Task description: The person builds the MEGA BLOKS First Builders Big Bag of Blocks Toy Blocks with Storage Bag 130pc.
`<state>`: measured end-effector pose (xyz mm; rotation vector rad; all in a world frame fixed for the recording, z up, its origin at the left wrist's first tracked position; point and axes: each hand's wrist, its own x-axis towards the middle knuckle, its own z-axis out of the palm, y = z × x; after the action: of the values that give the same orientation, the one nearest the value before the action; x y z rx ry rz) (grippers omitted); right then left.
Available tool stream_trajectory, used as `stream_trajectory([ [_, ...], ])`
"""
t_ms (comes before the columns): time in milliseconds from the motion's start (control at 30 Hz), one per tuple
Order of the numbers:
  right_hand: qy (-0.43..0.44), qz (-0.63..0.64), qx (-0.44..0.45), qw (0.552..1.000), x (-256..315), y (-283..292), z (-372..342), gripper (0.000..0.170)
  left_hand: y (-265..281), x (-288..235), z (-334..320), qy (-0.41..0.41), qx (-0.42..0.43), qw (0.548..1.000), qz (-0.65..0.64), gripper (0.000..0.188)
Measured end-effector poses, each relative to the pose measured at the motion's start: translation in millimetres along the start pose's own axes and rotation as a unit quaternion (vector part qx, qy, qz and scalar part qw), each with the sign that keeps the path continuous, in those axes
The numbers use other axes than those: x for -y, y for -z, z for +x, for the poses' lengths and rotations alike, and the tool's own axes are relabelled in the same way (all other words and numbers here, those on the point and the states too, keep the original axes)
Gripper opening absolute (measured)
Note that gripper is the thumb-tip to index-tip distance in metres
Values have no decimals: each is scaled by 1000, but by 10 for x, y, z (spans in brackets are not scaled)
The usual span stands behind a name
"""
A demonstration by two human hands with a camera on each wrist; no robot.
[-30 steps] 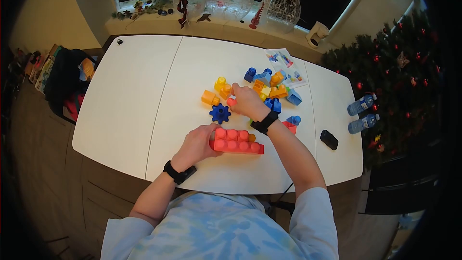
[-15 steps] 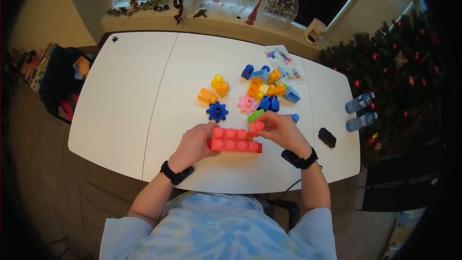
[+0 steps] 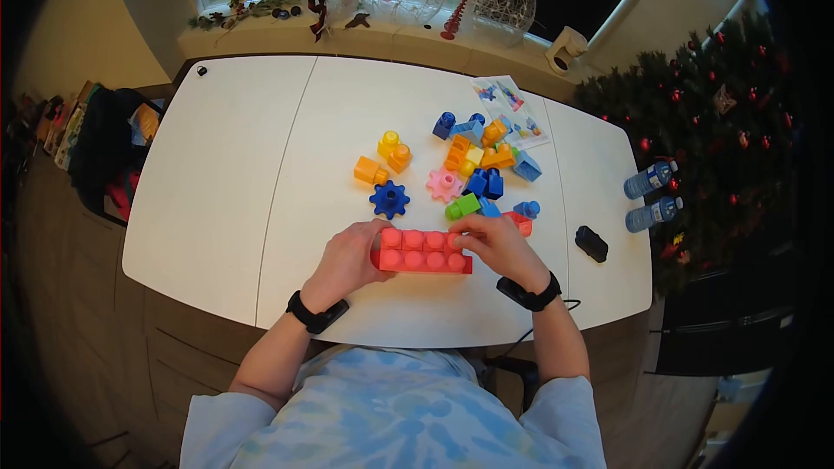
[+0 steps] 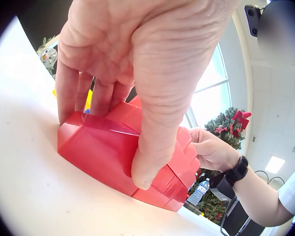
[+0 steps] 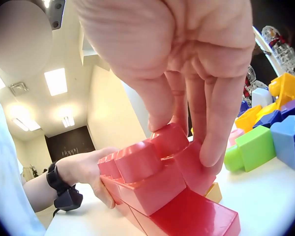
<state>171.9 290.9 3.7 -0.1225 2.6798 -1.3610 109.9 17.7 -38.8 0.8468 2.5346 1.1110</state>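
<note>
A block of joined red toy bricks point(image 3: 423, 260) lies on the white table point(image 3: 200, 208) in front of me, studs up. At its left end my left hand point(image 3: 347, 254) grips it, the thumb point(image 4: 152, 162) on the near wall and the fingers on the far side. My right hand point(image 3: 504, 247) pinches a small red brick point(image 5: 169, 140) by its stud at the right end, level with the other studded bricks. Under that spot, a bit of an orange brick point(image 5: 215, 192) peeks out. Just beyond my right fingers lies a green brick point(image 3: 463, 206).
Farther back are a blue gear point(image 3: 389, 200), a pink gear point(image 3: 445, 184), orange bricks point(image 3: 370, 170), blue bricks point(image 3: 484, 182) and a printed sheet point(image 3: 512, 113). A black object point(image 3: 592, 244) and two water bottles point(image 3: 651, 180) are to the right.
My right hand has carried the small red brick from the pile towards me and down onto the red block's far right corner. My left hand keeps its grip.
</note>
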Motion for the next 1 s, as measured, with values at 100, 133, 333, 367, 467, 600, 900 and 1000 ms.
stream_trajectory([
  [100,-5,-17,0,1000,1,-9,19,14,-13,18,-5,-13,-7,1000,-1,63],
  [133,-1,-28,4,1000,3,-3,30,14,-9,19,-6,-13,-7,1000,0,63],
  [333,0,-37,35,999,-2,45,97,12,4,-11,-10,2,0,1000,2,63],
  [367,3,-38,41,998,-4,53,107,12,2,-7,-13,3,1,1000,3,64],
  [467,28,-130,85,987,87,224,201,16,-25,31,-14,-9,-11,1000,6,65],
  [600,21,-152,-27,988,71,416,636,24,-2,17,-22,-20,-8,1000,6,66],
  [900,47,-371,-67,925,-221,237,1476,47,-27,56,-22,2,-4,1000,-5,69],
  [1000,10,-417,-46,908,-275,188,1536,41,-15,34,-12,5,4,1000,-1,68],
])
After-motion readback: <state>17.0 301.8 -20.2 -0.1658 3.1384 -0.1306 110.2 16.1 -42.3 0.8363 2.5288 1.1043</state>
